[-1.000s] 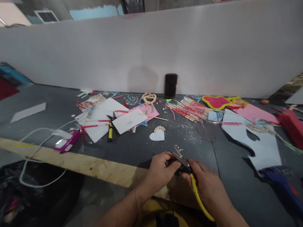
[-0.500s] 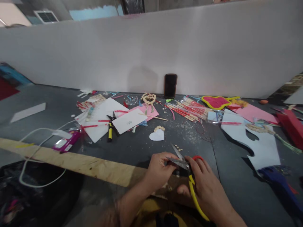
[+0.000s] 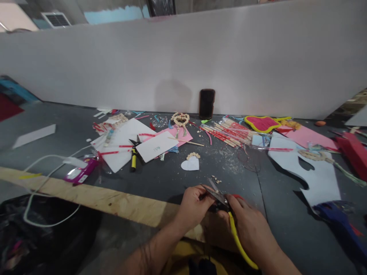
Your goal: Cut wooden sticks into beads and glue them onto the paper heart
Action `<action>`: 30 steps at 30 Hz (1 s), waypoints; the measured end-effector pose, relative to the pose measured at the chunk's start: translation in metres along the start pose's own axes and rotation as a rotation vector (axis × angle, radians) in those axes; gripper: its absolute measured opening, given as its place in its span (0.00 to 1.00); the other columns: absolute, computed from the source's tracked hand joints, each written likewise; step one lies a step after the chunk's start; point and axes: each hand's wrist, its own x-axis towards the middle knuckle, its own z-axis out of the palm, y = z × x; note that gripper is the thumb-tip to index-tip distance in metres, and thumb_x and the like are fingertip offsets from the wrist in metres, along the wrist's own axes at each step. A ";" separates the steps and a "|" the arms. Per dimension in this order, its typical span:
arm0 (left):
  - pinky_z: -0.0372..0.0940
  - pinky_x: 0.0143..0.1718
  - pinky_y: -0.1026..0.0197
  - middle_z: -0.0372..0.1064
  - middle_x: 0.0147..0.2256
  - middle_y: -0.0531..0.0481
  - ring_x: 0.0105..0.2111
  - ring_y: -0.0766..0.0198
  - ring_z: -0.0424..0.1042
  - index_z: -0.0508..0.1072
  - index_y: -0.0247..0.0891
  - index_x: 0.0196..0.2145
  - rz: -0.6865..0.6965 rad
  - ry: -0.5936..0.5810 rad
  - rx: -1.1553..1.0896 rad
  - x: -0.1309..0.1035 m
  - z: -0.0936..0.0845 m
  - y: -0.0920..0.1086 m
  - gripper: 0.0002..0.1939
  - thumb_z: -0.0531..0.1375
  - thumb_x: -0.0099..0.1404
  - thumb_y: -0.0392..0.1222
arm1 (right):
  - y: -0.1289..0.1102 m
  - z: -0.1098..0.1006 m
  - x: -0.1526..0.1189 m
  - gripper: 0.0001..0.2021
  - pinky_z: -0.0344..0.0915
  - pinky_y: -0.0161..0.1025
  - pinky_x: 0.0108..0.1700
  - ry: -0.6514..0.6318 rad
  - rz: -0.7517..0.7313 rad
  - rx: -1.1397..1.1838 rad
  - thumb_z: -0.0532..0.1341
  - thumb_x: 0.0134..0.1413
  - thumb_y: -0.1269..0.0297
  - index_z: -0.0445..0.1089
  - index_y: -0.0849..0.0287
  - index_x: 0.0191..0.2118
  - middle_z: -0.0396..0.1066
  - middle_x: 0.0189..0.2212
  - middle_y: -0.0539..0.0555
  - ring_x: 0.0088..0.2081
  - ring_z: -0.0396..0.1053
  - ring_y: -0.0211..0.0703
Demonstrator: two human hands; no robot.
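My right hand (image 3: 249, 220) is wrapped round the scissors (image 3: 218, 195), which have one yellow handle and some red at the grip. Their blades point up and left, parted slightly. Close against the blades, my left hand (image 3: 192, 207) is closed in a pinch; what it holds is too small and hidden to name. A tiny pale piece shows between the blades. Just beyond the tips lie several small cut wooden bits (image 3: 217, 180). Farther out on the dark table is a white paper heart (image 3: 190, 164) with a row of small wooden pieces (image 3: 193, 156) along its upper edge.
Pliers (image 3: 133, 158), white cards (image 3: 157, 146) and a purple glue gun (image 3: 82, 172) lie to the left. A phone (image 3: 207, 104) leans on the back panel. Bundled red-and-wood sticks (image 3: 226, 131), a cut white sheet (image 3: 319, 175) and a blue tool (image 3: 338, 219) are rightward.
The scissor blades have come closer together, and the right thumb has drawn in toward the fingers. My left hand stays almost where it was.
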 end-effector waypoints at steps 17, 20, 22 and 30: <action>0.56 0.25 0.69 0.65 0.19 0.54 0.22 0.70 0.62 0.72 0.32 0.20 0.072 -0.110 0.039 -0.002 -0.007 0.016 0.07 0.56 0.53 0.32 | 0.002 -0.004 -0.005 0.26 0.66 0.46 0.42 0.041 -0.034 0.079 0.57 0.48 0.59 0.57 0.61 0.54 0.68 0.42 0.61 0.43 0.67 0.51; 0.57 0.26 0.68 0.65 0.20 0.53 0.23 0.69 0.62 0.71 0.32 0.20 0.074 -0.121 -0.009 -0.002 -0.007 0.015 0.07 0.57 0.54 0.34 | 0.002 -0.004 -0.006 0.21 0.68 0.42 0.38 0.018 -0.023 0.124 0.54 0.53 0.58 0.59 0.60 0.52 0.69 0.40 0.61 0.40 0.69 0.49; 0.57 0.26 0.68 0.64 0.20 0.52 0.23 0.69 0.62 0.70 0.32 0.19 0.070 -0.093 -0.042 -0.001 -0.004 0.014 0.08 0.57 0.54 0.35 | 0.000 -0.004 -0.006 0.18 0.67 0.41 0.37 0.018 -0.010 0.139 0.51 0.56 0.58 0.60 0.60 0.50 0.70 0.38 0.61 0.38 0.70 0.47; 0.59 0.27 0.67 0.63 0.21 0.52 0.24 0.69 0.62 0.69 0.32 0.21 -0.009 -0.031 -0.160 0.000 0.000 0.003 0.06 0.58 0.52 0.36 | -0.004 -0.003 -0.001 0.18 0.65 0.39 0.29 0.015 0.011 0.115 0.46 0.59 0.56 0.62 0.63 0.46 0.72 0.34 0.60 0.30 0.71 0.45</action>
